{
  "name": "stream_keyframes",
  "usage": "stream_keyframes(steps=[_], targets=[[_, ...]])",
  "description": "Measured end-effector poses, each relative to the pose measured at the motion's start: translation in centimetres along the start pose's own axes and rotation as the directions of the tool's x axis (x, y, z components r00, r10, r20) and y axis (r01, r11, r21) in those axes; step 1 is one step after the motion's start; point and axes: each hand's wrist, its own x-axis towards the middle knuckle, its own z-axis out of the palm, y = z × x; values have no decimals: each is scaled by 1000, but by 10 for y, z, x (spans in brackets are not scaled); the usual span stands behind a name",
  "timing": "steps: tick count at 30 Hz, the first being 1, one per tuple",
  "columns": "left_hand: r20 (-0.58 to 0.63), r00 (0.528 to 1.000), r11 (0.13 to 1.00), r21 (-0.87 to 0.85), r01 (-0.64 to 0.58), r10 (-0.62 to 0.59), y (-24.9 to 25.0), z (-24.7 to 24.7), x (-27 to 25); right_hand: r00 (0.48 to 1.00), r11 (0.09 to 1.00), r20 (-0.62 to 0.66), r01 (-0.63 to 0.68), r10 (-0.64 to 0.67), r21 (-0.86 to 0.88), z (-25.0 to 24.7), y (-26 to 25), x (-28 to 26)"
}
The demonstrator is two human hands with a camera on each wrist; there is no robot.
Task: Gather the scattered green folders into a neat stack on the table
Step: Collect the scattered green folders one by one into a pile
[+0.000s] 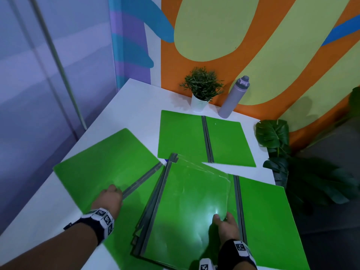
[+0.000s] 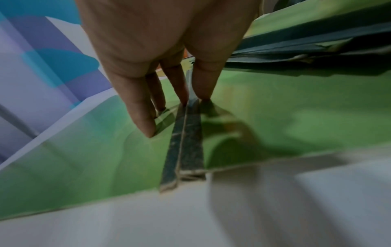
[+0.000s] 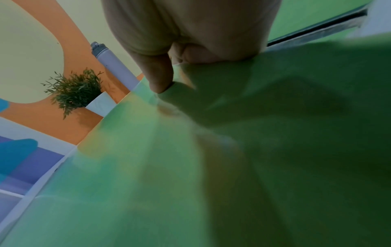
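Observation:
Several green folders with grey spines lie on the white table (image 1: 140, 98). One open folder (image 1: 204, 139) lies flat at the back. Another open folder (image 1: 101, 166) lies at the left; my left hand (image 1: 112, 190) presses its straight fingers (image 2: 148, 127) on it beside the grey spine (image 2: 188, 147). A loose stack of closed folders (image 1: 183, 207) with a glossy clear cover sits in the middle, tilted across an open folder (image 1: 268, 221) at the right. My right hand (image 1: 222, 219) pinches the stack's near right edge, thumb (image 3: 158, 80) on top; the other fingers are hidden.
A small potted plant (image 1: 202, 88) and a lilac bottle (image 1: 233, 96) stand at the table's back edge against the painted wall. A large leafy plant (image 1: 276, 137) stands off the table's right side. The table's left edge runs beside a purple wall.

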Motion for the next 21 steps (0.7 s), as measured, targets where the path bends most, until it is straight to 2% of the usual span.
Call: stream_keyframes(steps=[5, 8, 10, 13, 16, 18, 21], targets=[[18, 999, 999, -18, 46, -45, -3, 6, -9, 1000, 999, 11, -3, 3, 51, -2, -3, -5], [8, 993, 983, -142, 118, -118, -3, -10, -7, 1000, 993, 23, 10, -13, 118, -6, -10, -8], [-59, 987, 974, -179, 136, -149, -1, -35, -3, 999, 989, 20, 29, -32, 148, -11, -17, -7], [-221, 963, 974, -195, 113, -155, 3, -93, -7, 998, 978, -2, 64, -64, 201, -18, -26, -5], [-413, 897, 978, -190, 88, -161, 4, -151, -18, 998, 968, -17, 71, -68, 242, -20, -32, -5], [-506, 840, 957, -285, 51, -195, 7, -178, -30, 998, 965, -6, 67, -68, 255, -18, -34, -6], [-586, 762, 882, -470, -41, -276, 9, -190, -43, 998, 963, 18, 59, -66, 262, -10, -33, -12]])
